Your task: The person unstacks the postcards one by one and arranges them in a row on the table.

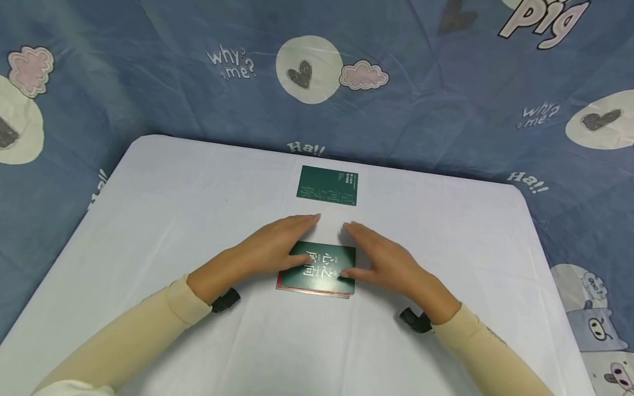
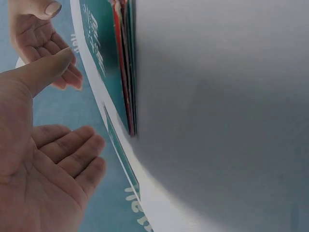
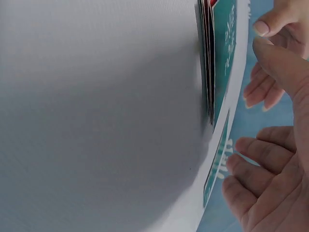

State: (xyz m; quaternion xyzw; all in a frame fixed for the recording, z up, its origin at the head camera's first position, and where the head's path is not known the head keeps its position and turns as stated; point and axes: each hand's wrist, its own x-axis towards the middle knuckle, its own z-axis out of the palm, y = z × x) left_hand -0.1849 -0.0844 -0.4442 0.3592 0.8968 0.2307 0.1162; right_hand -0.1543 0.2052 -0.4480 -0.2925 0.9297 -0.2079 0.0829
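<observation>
A stack of cards (image 1: 322, 280) lies on the white table, its top card dark green with white characters. Red and pale edges of several cards show in the left wrist view along the stack (image 2: 126, 72). My left hand (image 1: 274, 245) hovers over the stack's left side, fingers extended and thumb above the top card. Opposite it, my right hand (image 1: 388, 261) hovers at the right side with its thumb over the card. Both wrist views show the hands raised above the stack, with nothing in them. A single green card (image 1: 327, 186) lies flat beyond the fingertips.
The white cloth-covered table (image 1: 148, 231) has rounded far corners. Behind it hangs a blue printed curtain (image 1: 198, 99). A black wrist device sits under each forearm, one at the left wrist (image 1: 226, 301) and one at the right wrist (image 1: 415, 320).
</observation>
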